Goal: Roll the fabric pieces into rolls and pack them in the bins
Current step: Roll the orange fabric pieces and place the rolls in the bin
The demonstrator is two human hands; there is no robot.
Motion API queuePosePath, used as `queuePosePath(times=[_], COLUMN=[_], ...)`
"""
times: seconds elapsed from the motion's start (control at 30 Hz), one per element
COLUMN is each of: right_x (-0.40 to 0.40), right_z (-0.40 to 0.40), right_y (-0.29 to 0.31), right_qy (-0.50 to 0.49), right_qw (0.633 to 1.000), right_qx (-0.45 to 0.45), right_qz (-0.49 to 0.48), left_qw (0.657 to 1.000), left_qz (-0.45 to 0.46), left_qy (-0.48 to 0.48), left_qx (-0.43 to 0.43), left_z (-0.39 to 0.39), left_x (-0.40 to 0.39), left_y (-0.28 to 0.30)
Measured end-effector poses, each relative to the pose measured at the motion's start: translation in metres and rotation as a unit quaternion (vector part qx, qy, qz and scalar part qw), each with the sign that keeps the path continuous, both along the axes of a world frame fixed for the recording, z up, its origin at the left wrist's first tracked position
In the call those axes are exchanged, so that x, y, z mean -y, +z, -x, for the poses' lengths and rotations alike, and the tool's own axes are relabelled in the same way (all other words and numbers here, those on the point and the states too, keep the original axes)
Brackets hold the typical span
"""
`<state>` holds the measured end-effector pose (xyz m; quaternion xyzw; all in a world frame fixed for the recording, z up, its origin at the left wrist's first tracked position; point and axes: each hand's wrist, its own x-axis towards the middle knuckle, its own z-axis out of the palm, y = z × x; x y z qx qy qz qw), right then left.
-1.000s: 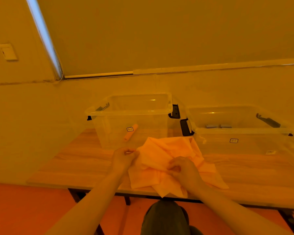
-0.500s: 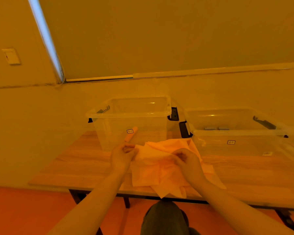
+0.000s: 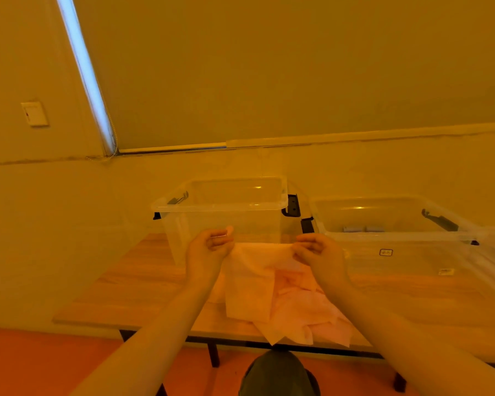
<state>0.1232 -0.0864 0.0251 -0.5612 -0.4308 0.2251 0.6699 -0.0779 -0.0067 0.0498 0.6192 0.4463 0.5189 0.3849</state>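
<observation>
A plain wall under warm orange light backs a wooden worktop (image 3: 143, 284), where two clear plastic bins stand side by side at the far edge: the left bin (image 3: 220, 221) and the right bin (image 3: 397, 241), apart by a narrow gap.

What has changed is the fabric. A second ago both hands were down in a crumpled heap of cloth on the worktop, working to find its edges. Now the left hand (image 3: 209, 252) and the right hand (image 3: 315, 251) are raised in front of the bins and spread apart, each pinching a top corner of one fabric piece (image 3: 252, 284) between thumb and curled fingers. The piece hangs from a taut upper edge as a fairly flat sheet, its lower edge down by the rest of the fabric pile (image 3: 306, 315), which lies loose on the worktop and spills slightly over the near edge.

As a judgement, one piece is now separated from the heap and opened out, so the sorting step is finished for it and rolling can begin once it is laid flat. Small grey items (image 3: 359, 228) show inside the right bin; they may be finished rolls, but I cannot tell. Most of the task appears to lie ahead.
</observation>
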Motion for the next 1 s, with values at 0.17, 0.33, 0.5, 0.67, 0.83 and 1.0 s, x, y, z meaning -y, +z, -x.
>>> queuePosePath(times=[0.17, 0.33, 0.5, 0.67, 0.83, 1.0], right_x=[-0.005, -0.021, -0.032, -0.053, -0.076, -0.104], right_z=[-0.006, -0.010, -0.012, -0.016, -0.023, -0.025], right_y=[0.042, 0.085, 0.130, 0.184, 0.243, 0.302], right_qy=[0.009, 0.038, 0.063, 0.070, 0.073, 0.061], right_qw=[1.000, 0.996, 0.994, 0.993, 0.990, 0.985], right_qx=[-0.015, -0.061, -0.043, -0.004, 0.018, 0.030], right_qz=[-0.024, -0.052, -0.073, -0.094, -0.117, -0.160], left_qw=[0.997, 0.994, 0.992, 0.988, 0.982, 0.972], left_qz=[-0.061, -0.095, -0.119, -0.147, -0.186, -0.233], left_qy=[-0.032, -0.029, -0.023, -0.032, -0.039, -0.031], left_qx=[-0.043, -0.051, -0.047, -0.020, -0.003, 0.014], left_z=[0.000, -0.002, -0.004, -0.006, -0.009, -0.011], left_x=[0.002, -0.008, -0.024, -0.042, -0.058, -0.077], left_y=[0.033, 0.070, 0.115, 0.163, 0.214, 0.274])
